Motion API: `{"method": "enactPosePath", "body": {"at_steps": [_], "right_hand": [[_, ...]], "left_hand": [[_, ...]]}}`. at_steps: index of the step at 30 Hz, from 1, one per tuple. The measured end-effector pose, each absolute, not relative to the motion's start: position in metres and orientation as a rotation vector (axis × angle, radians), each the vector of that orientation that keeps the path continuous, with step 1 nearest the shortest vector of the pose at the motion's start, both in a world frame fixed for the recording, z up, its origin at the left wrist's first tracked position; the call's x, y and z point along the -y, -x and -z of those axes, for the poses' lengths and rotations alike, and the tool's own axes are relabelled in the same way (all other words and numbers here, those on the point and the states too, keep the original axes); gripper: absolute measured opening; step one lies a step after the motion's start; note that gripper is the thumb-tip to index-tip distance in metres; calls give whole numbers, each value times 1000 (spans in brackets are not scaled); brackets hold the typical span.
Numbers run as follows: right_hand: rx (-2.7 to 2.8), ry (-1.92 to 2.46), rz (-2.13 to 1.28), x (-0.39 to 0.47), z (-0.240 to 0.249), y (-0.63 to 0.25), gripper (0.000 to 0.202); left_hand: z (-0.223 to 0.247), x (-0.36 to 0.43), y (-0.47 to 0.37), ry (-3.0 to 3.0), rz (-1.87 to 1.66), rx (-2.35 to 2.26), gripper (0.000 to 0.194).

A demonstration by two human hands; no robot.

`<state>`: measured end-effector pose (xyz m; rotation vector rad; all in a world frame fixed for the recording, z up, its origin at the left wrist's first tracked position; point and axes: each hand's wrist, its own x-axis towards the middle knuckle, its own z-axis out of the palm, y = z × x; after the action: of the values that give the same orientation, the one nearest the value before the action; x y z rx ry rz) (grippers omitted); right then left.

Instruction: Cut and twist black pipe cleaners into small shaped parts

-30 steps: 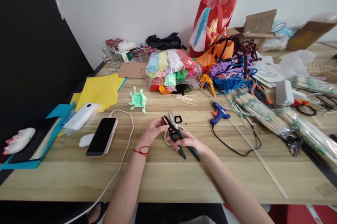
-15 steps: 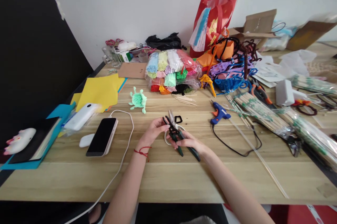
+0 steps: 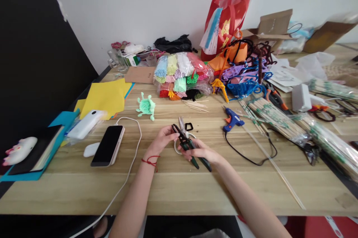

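My right hand (image 3: 200,151) is wrapped round the dark green handles of a pair of pruning shears (image 3: 185,141), whose dark jaws point away and to the left. My left hand (image 3: 165,138) is closed beside the jaws, thumb and fingertips pinched together there. Whatever lies between those fingertips is too small or hidden to make out. Just behind the shears lie scissors (image 3: 182,123) with white handles, partly covered by my right hand and the tool. A small black squarish loop (image 3: 189,126) rests beside the scissors.
A mint-green fuzzy piece (image 3: 146,106) and thin sticks (image 3: 195,106) lie farther back. On the left is a phone (image 3: 108,145) with a white cable. To the right lie a blue glue gun (image 3: 232,118) and bundled wooden sticks (image 3: 279,120). Bagged colourful pipe cleaners (image 3: 181,75) sit behind.
The shears' handles have come closer together in my right hand, and the jaws have drawn together. My left hand stays at the jaws. The view has shifted very slightly.
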<state>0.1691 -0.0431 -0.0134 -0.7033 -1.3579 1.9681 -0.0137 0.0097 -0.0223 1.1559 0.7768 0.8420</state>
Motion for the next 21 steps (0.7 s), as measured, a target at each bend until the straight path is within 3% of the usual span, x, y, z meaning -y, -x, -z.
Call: {"method": "enactPosePath", "body": {"at_steps": [8,15,18,21], "right_hand": [[1324,665,-1963,43,20,-168,32],[1183,560,-1989,37,27,-173,48],[1163,651,-1789,35,23,-186,53],[1321,1002,-1303,31,19,-202,51]], "left_hand": [[25,-12,15,-1164,-840,-784,27],[31,-13,14,-1144,-877,-809,26],[31,-15,15,-1144,-933,-894,27],[31,-19,17,-1198,-996,-969,32]]}}
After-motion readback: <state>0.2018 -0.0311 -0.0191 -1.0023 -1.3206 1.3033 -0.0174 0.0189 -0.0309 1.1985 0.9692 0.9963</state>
